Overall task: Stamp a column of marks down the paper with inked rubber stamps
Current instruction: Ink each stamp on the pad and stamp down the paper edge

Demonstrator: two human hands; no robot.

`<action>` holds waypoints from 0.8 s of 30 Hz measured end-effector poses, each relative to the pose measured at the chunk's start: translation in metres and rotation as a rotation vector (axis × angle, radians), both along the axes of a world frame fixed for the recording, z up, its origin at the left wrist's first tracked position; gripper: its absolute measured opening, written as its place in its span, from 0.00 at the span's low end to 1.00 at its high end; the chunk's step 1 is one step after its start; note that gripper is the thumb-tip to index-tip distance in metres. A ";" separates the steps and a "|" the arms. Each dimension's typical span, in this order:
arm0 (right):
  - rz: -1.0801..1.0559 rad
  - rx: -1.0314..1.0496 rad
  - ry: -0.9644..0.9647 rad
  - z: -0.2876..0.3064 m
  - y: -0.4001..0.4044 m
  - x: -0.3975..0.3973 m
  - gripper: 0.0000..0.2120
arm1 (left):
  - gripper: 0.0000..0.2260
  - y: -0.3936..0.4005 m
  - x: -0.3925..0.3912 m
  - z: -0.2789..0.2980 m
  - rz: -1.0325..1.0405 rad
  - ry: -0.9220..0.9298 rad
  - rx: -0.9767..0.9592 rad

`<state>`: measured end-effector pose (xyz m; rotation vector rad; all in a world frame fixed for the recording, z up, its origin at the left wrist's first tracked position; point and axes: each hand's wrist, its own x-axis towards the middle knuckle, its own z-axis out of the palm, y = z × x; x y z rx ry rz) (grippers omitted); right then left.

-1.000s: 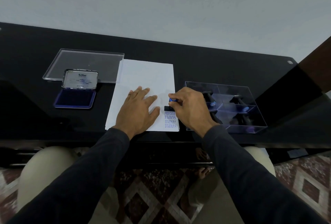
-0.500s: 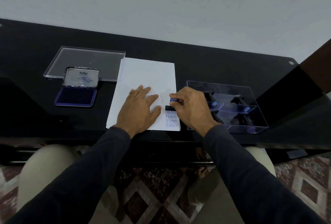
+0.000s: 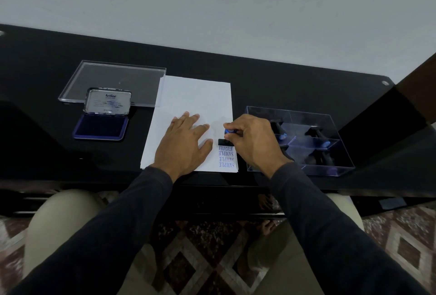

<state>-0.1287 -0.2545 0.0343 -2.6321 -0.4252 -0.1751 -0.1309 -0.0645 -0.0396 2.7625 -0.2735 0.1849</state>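
White paper point(image 3: 188, 96), blue marks point(image 3: 226, 156), black table point(image 3: 283, 82)

You are looking at a dim, cool-toned scene; the glossy black desk point(image 3: 271, 77) is reflecting faint light, the wide lens is bending its edges, and the floor point(image 3: 200, 259) below is showing soft and grainy.

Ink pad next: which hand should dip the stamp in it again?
Probably the right hand: it already grips the stamp. The left hand lies flat holding the paper steady, though the ink pad sits on the left, so the right must reach across.
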 end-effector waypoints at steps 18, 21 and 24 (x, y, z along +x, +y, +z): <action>-0.026 0.014 0.027 -0.001 -0.002 0.001 0.12 | 0.26 0.000 0.001 -0.003 0.010 -0.001 -0.001; -0.027 0.007 0.030 -0.001 -0.001 0.001 0.12 | 0.25 0.000 0.001 -0.003 0.001 -0.001 -0.007; -0.029 0.002 0.031 0.000 -0.001 0.000 0.12 | 0.25 0.000 0.000 -0.003 0.002 -0.004 -0.009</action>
